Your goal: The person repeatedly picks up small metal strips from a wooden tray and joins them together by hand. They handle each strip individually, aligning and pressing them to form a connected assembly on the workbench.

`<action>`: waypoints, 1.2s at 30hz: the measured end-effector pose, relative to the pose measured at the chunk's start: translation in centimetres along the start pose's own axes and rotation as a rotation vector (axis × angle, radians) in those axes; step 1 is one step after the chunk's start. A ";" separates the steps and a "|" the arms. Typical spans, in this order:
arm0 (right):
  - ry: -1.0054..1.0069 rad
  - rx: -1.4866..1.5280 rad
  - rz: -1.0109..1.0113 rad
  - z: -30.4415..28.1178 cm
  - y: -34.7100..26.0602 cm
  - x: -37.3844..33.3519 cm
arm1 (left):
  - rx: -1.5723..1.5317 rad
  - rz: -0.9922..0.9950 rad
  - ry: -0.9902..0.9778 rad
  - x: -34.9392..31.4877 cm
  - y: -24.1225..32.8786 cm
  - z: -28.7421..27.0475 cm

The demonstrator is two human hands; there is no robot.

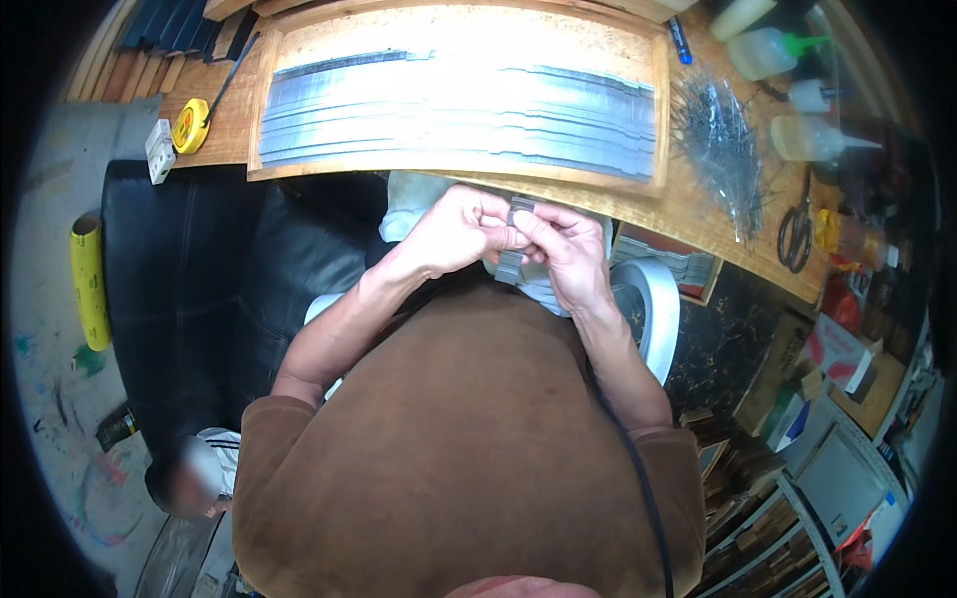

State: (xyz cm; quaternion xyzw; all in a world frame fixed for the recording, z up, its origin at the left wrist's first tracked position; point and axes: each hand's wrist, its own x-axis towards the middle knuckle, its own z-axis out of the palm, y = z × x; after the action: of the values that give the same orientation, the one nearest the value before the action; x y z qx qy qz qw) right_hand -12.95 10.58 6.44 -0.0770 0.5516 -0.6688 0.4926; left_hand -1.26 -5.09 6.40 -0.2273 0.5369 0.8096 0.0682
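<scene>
Close in front of my chest, just below the table's front edge, a short grey ribbed strip is pinched in both hands. My left hand is closed with its thumb and fingertips on the strip's left side. From the other side my right hand grips it, thumb on top and fingers curled beneath. The fingers cover much of the strip's middle. Beyond the hands, a wooden tray holds several rows of overlapping grey, shiny strips; bright light washes out their centre.
Right of the tray lie a pile of thin dark wire-like pieces, scissors, a blue marker and a green-tipped squeeze bottle. A yellow tape measure sits at left. Below stand a black sofa and another person.
</scene>
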 end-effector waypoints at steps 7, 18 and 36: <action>-0.197 -0.442 -0.361 2.1 -2.3 -1.4 | 0.511 0.384 0.295 -5.3 0.4 2.0; -0.328 -0.474 -0.401 3.0 -2.8 -1.2 | 0.404 0.400 0.344 -7.3 -0.3 2.4; -0.241 -0.546 -0.545 3.6 -2.1 -2.0 | 0.427 0.372 0.305 -7.4 -0.1 1.9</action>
State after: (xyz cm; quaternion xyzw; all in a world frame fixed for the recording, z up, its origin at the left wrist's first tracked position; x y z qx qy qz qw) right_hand -10.83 9.42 10.42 -0.4262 0.6067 -0.5899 0.3199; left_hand 4.79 -2.29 10.18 -0.2245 0.7311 0.6337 -0.1163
